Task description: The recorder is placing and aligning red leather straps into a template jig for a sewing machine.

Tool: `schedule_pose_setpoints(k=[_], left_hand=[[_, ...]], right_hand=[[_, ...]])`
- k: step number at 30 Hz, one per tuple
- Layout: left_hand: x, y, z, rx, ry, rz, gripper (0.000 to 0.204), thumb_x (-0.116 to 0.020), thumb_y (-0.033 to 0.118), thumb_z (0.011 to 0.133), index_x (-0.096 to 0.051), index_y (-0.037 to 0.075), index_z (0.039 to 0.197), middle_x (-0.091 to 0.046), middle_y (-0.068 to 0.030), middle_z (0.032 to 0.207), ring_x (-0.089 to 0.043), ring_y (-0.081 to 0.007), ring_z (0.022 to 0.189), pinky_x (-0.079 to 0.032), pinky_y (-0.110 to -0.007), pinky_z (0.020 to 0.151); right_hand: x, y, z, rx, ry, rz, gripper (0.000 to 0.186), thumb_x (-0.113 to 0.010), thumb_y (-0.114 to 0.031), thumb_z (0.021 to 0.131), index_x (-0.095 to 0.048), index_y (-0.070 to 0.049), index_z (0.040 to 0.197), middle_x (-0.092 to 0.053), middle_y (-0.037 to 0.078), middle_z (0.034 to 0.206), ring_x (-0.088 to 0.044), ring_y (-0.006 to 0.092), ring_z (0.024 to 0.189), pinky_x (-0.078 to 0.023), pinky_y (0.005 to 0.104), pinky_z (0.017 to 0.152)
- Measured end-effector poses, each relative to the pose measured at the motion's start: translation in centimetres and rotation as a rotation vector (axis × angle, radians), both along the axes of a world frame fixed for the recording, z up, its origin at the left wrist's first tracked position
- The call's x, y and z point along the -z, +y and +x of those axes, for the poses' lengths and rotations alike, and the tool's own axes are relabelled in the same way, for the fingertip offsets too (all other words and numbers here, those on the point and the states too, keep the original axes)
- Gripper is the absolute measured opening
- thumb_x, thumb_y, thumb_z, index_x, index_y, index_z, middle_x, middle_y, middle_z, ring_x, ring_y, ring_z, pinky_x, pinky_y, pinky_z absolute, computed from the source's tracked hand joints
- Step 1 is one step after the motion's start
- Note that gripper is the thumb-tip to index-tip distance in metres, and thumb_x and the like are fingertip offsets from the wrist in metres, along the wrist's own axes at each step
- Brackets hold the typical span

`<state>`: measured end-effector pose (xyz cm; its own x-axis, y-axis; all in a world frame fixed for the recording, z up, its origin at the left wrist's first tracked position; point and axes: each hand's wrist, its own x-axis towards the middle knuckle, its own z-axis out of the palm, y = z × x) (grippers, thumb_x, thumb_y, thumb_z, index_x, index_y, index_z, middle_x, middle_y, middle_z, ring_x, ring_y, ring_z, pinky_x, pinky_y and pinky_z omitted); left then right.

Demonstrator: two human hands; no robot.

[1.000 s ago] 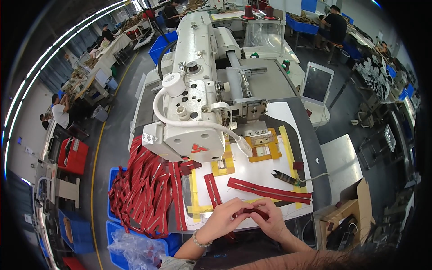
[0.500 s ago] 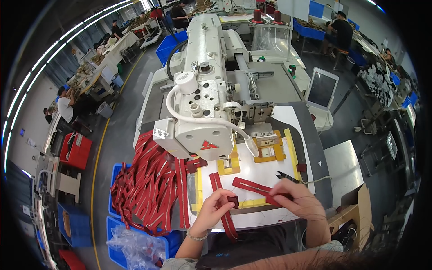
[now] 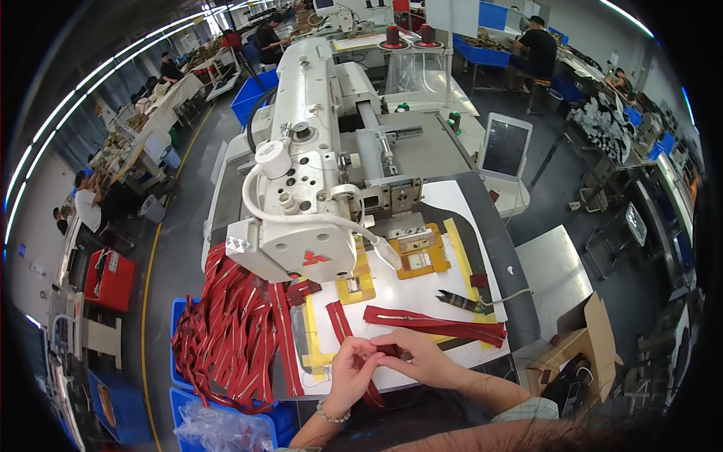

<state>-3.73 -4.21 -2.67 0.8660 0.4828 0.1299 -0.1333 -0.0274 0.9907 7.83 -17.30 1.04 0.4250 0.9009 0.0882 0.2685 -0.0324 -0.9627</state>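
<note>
My left hand [image 3: 352,371] and my right hand [image 3: 422,361] meet at the front of the sewing machine's white work plate [image 3: 422,290]. Fingertips of both pinch a small dark red fabric piece [image 3: 389,350], mostly covered by the fingers. Beneath my left hand runs a red zipper [image 3: 339,319], its lower end showing below the wrist side. Another red zipper [image 3: 429,322] lies crosswise just beyond my right hand. Farther right rests a black pointed tool [image 3: 456,300], like thread snips, beside a thin cord. A big heap of red zippers [image 3: 233,324] hangs off the plate's left side.
The white sewing machine head [image 3: 301,245] stands over the plate, with yellow clamp frames [image 3: 422,260] below it. Blue bins [image 3: 181,399] sit at the lower left, one holding clear plastic. An open cardboard box [image 3: 595,339] is at right, near a screen [image 3: 503,147].
My right hand has let the crosswise zipper down on the plate and moved left to join my left hand at the small fabric piece. The whole view has shifted slightly.
</note>
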Motion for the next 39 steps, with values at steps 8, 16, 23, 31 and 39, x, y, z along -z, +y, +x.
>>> schedule_pose_setpoints(k=[8,16,23,31,39], left_hand=[[-0.9,-1.0,1.7,0.174,0.074,0.272,0.021,-0.065,0.002,0.086,-0.056,0.0,0.104,-0.065,-0.0095,0.091,-0.066,-0.016,0.083,-0.051,-0.024,0.073],[-1.0,0.5,0.5,0.098,0.01,0.45,0.015,-0.068,0.0,0.081,-0.062,0.001,0.095,-0.063,-0.0088,0.084,-0.061,-0.0154,0.069,-0.047,-0.024,0.058],[-0.3,1.9,-1.3,-0.046,0.025,0.519,0.01,-0.065,-0.005,0.079,-0.062,-0.001,0.087,-0.062,-0.0082,0.078,-0.058,-0.0142,0.064,-0.046,-0.024,0.058],[1.5,7.1,-4.8,-0.194,-0.008,0.712,0.012,-0.066,-0.005,0.074,-0.061,0.001,0.083,-0.061,-0.011,0.073,-0.06,-0.0229,0.068,-0.047,-0.03,0.064],[6.0,20.8,-18.2,-0.581,0.055,1.076,0.014,-0.06,0.008,0.086,-0.059,-0.002,0.095,-0.061,-0.0141,0.09,-0.058,-0.0255,0.079,-0.048,-0.034,0.074]], right_hand=[[1.0,-5.6,6.0,0.626,-0.438,0.011,0.016,-0.06,-0.004,0.088,-0.063,-0.003,0.103,-0.059,0.011,0.088,-0.06,0.0228,0.075,-0.047,0.0338,0.063],[5.9,-7.5,14.0,0.54,-0.895,-0.393,0.025,-0.065,-0.025,0.083,-0.057,-0.009,0.099,-0.052,0.01,0.093,-0.055,0.0268,0.086,-0.045,0.0379,0.073],[6.7,-8.7,14.8,0.448,-0.923,-0.287,0.017,-0.065,-0.019,0.082,-0.055,-0.007,0.088,-0.052,0.009,0.079,-0.058,0.0255,0.071,-0.05,0.0347,0.062],[6.8,-17.4,18.2,1.142,-0.674,-0.029,0.006,-0.059,0.0,0.081,-0.058,-0.003,0.086,-0.058,0.011,0.079,-0.057,0.0235,0.068,-0.046,0.0322,0.061],[30.3,-42.4,19.4,1.691,-0.127,-0.505,0.016,-0.068,-0.016,0.078,-0.063,-0.001,0.084,-0.056,0.001,0.066,-0.053,0.0121,0.057,-0.044,0.0279,0.054]])
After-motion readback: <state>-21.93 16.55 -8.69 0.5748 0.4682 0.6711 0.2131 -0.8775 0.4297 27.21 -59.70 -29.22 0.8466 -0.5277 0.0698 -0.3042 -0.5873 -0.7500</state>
